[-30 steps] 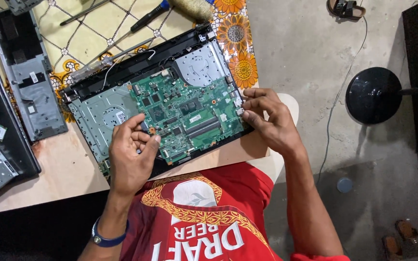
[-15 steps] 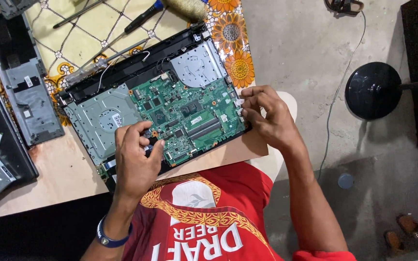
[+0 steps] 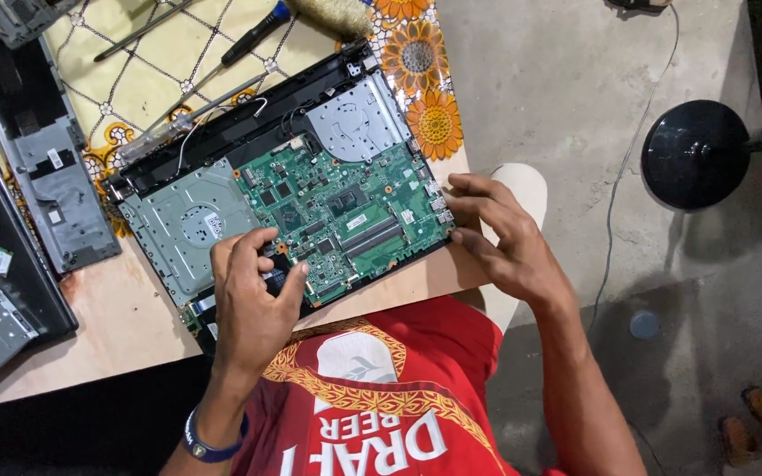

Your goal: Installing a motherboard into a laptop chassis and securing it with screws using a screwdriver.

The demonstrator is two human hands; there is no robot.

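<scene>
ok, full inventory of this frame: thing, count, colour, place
opened laptop base: 1, black, table centre
circuit board: 1, green, inside the base
optical drive: 1, silver, left in the base
metal plate: 1, silver, top right in the base
screwdrivers: 2 at least, dark handles, on the cloth
floral cloth: 1, yellow and orange, under the base
casing panel: 1, grey, left
table: 1, light wood
round stand base: 1, black, on the floor
wristband: 1, blue, left wrist
left hand: fingers on the board's near edge
right hand: at the base's right edge
</scene>
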